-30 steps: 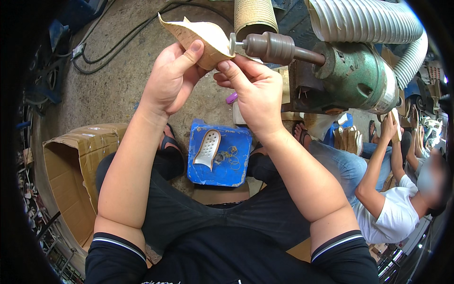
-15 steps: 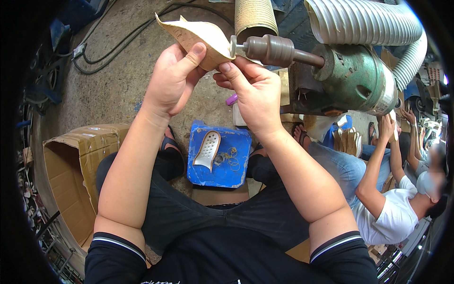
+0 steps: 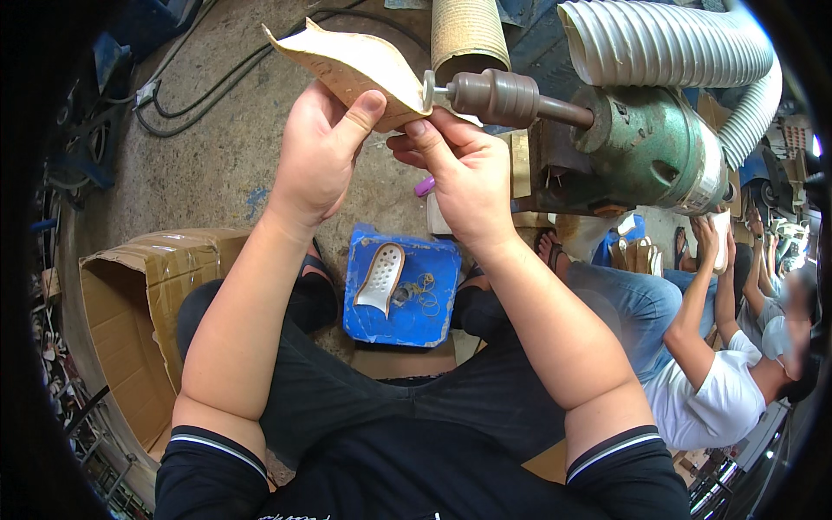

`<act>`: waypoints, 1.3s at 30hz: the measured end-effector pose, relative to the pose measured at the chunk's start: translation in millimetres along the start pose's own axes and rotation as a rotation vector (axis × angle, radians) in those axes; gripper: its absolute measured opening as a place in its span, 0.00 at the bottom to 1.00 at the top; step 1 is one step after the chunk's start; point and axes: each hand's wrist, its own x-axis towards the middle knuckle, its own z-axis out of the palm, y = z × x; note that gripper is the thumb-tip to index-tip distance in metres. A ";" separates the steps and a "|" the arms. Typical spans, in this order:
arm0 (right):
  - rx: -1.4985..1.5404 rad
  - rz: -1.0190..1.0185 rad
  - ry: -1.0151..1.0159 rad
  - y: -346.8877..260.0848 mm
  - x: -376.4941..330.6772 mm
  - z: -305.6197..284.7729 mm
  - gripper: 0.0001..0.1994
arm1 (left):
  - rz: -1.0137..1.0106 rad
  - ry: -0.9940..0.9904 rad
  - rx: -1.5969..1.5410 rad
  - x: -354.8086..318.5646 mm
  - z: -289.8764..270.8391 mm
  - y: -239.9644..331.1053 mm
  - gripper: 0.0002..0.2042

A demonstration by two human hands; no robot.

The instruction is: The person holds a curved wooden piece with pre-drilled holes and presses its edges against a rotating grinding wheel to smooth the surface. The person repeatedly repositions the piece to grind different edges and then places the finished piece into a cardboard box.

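Both my hands hold a tan, curved leather-like piece up against the small grinding tip of a brown spindle. My left hand grips the piece from below with the thumb on its face. My right hand pinches its right edge next to the tip. The spindle runs into a green motor at the right.
A blue tray on the floor between my legs holds a white perforated insole and small bits. An open cardboard box stands at left. Ribbed ducts hang above the motor. Another person in a white shirt sits at right. Cables lie on the concrete.
The tan piece has shifted slightly against the grinding tip, and my hands have turned it a little. Nothing else has moved.
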 end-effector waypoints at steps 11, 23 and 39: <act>0.012 0.020 -0.002 1.5 1.9 -0.5 0.17 | 0.126 0.022 0.220 -5.5 7.3 4.0 0.23; 0.023 0.054 0.016 1.5 2.8 0.8 0.16 | 0.286 0.095 0.316 -13.5 15.1 -5.2 0.23; 0.062 0.071 0.034 6.3 8.6 1.6 0.14 | 0.400 0.096 0.652 -19.9 14.9 -11.7 0.10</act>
